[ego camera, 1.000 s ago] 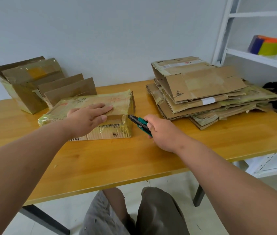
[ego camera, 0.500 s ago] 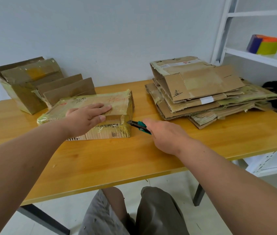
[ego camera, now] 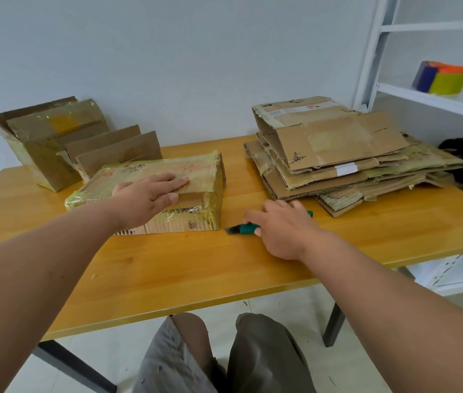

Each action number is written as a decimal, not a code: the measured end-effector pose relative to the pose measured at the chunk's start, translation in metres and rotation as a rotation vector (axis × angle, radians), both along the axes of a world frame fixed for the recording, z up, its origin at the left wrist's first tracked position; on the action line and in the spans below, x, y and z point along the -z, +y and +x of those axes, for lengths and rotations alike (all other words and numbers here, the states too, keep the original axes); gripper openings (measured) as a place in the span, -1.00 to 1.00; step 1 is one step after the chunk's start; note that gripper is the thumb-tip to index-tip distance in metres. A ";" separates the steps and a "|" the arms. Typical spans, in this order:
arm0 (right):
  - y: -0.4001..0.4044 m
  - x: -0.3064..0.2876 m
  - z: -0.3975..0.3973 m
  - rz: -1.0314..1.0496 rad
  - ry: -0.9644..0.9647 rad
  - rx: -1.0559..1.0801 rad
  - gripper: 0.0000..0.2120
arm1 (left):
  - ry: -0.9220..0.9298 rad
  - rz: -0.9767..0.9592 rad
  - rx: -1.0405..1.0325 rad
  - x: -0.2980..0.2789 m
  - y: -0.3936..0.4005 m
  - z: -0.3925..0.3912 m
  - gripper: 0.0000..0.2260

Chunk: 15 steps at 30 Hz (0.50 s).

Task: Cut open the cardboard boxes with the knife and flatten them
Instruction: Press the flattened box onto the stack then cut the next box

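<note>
A flat, taped cardboard box (ego camera: 196, 177) lies on the wooden table (ego camera: 168, 273), left of centre. My left hand (ego camera: 148, 194) rests flat on its top, fingers straight. The green utility knife (ego camera: 245, 228) lies low on the table just right of the box, its blade tip pointing at the box's near right corner. My right hand (ego camera: 278, 225) covers the knife's handle, thumb against its near side and fingers curled over it. The handle's far end (ego camera: 309, 213) pokes out past my fingers.
A stack of flattened cardboard (ego camera: 338, 163) fills the table's back right. An opened box (ego camera: 40, 143) and folded pieces (ego camera: 116, 151) stand at the back left by the wall. A white shelf unit (ego camera: 437, 100) with coloured tape rolls (ego camera: 440, 78) stands to the right.
My right hand has drawn the knife away from the box's right side, down and to the right, until it is low on the table. My left hand stays on the box.
</note>
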State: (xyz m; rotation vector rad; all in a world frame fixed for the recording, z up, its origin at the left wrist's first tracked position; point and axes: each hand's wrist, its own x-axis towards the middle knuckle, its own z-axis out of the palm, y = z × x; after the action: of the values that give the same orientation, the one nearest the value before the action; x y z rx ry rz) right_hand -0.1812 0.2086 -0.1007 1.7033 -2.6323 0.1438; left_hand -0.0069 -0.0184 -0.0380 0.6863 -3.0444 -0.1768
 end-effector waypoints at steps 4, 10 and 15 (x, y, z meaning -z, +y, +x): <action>0.003 -0.002 0.001 -0.142 -0.109 0.005 -0.68 | 0.009 0.005 0.001 0.001 -0.001 0.000 -0.61; -0.007 -0.008 0.003 -0.279 -0.138 -0.006 -0.67 | 0.007 -0.006 -0.003 0.001 0.000 0.000 -0.61; -0.012 -0.009 0.001 -0.249 -0.138 0.001 -0.67 | 0.015 0.001 -0.005 0.003 -0.003 -0.001 -0.61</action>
State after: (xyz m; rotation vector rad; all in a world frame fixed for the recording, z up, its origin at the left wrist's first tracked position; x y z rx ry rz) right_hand -0.1804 0.1964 -0.0920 1.6642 -2.5734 0.5830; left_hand -0.0075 -0.0217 -0.0409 0.6892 -3.0282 -0.1824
